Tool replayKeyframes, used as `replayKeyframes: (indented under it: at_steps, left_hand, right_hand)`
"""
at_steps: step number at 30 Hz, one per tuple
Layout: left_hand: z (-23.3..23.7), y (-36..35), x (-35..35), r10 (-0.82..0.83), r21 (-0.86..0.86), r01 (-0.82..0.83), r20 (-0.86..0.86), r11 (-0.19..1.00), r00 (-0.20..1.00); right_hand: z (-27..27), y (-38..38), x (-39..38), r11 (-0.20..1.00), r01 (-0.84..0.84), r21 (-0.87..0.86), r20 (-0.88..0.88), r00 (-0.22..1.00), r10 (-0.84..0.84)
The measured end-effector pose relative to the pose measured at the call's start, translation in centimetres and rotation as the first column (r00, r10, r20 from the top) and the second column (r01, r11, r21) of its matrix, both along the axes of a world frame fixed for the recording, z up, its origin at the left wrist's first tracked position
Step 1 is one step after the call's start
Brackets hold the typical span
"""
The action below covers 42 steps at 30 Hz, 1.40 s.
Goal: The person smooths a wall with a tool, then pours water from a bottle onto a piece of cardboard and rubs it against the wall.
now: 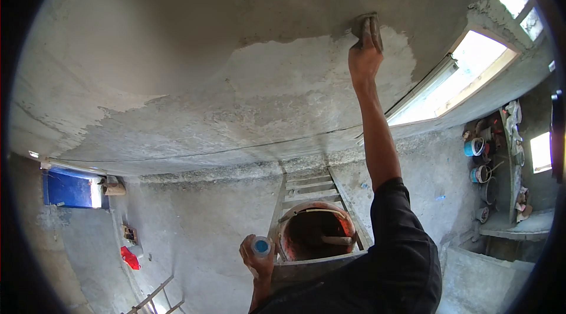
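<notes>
My right hand (367, 43) reaches high up the wall, its fingers closed on a dark grey sponge-like pad (357, 26) pressed against the surface. Around it, a darker, damp-looking coat (295, 1) meets a paler patch along a ragged edge. Down low, my left hand (253, 260) grips a small clear plastic bottle (260, 247) with a round blue middle. Just right of that hand, a reddish bucket (287, 225) sits at the top of a wooden ladder (306, 182). A stick-like handle (337, 240) lies inside the bucket.
A bright window opening (454, 78) lies right of my raised arm. Several buckets and pails (473, 148) stand at the far right. Far below on the left are a blue panel (68, 187) and a red item (130, 258). A thin cable (224, 156) runs along the wall.
</notes>
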<state>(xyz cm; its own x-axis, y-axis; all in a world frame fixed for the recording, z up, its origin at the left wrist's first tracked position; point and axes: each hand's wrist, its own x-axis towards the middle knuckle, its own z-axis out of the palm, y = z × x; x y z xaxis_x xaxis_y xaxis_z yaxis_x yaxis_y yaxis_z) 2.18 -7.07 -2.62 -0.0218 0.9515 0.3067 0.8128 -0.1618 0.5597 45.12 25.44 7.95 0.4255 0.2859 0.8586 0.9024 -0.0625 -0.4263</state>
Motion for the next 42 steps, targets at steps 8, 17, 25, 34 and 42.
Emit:
replayKeyframes:
  at_steps: [8,17,25,34,42]
  left_hand:
    - [0.0,0.2,0.1,-0.015,0.017,0.014,0.022,1.0,1.0]
    - [0.3,0.0,0.1,0.011,-0.003,-0.011,0.003,1.0,1.0]
    - [0.4,0.2,0.1,-0.003,-0.013,0.003,0.031,1.0,1.0]
    - [-0.8,-0.1,-0.5,0.011,-0.036,-0.01,0.044,0.999,0.999]
    - [-0.2,0.2,-0.3,-0.011,-0.002,0.011,0.012,1.0,1.0]
  right_hand:
    - [4.1,1.9,-0.2,0.992,-0.069,0.105,0.179,0.983,0.049]
    - [0.4,-0.2,1.9,0.953,-0.006,0.302,-0.142,0.988,0.052]
    - [0.8,2.5,1.9,0.969,-0.166,0.185,0.206,0.97,0.126]
    - [0.6,-1.8,1.6,0.919,-0.155,0.363,-0.193,0.952,0.236]
    - [4.4,0.5,3.8,0.987,-0.055,0.151,0.099,0.994,0.04]
